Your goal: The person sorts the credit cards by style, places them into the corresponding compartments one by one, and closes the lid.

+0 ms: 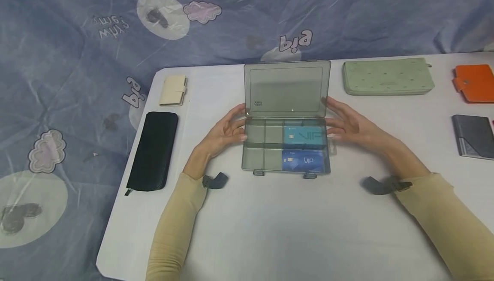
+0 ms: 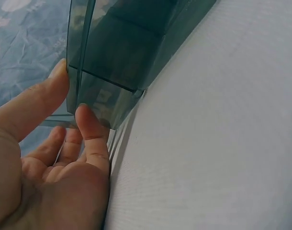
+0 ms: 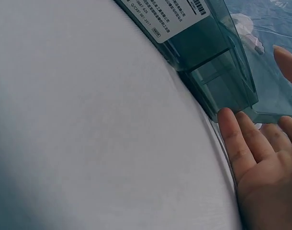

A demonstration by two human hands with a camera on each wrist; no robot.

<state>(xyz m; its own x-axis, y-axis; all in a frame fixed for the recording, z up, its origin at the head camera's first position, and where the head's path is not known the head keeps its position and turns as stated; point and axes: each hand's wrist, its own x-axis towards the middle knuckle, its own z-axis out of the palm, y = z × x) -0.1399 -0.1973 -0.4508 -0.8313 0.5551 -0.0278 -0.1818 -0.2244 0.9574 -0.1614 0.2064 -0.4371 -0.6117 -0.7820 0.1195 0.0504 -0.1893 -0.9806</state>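
A smoky clear plastic compartment box point(image 1: 252, 158) lies on the table with its lid point(image 1: 287, 88) raised at the back. Inside its right part are a teal VIP card point(image 1: 297, 136) and a blue VIP card point(image 1: 302, 161). At the box's left side my left hand point(image 1: 227, 131) touches the wall and the lower lid corner with its fingertips. My right hand point(image 1: 353, 127) rests its extended fingers along the right side, one fingertip showing through the lid. In the right wrist view a white label point(image 3: 170, 17) shows on the box, and the thumb stands apart from it.
A cream wallet point(image 1: 172, 90) and a long black wallet point(image 1: 152, 152) lie left on the white table point(image 1: 278, 225). A green zip wallet point(image 1: 387, 76), an orange wallet point(image 1: 478, 83) and a dark grey card case point(image 1: 474, 136) are on the right. Patterned blue cloth point(image 1: 231, 36) hangs behind.
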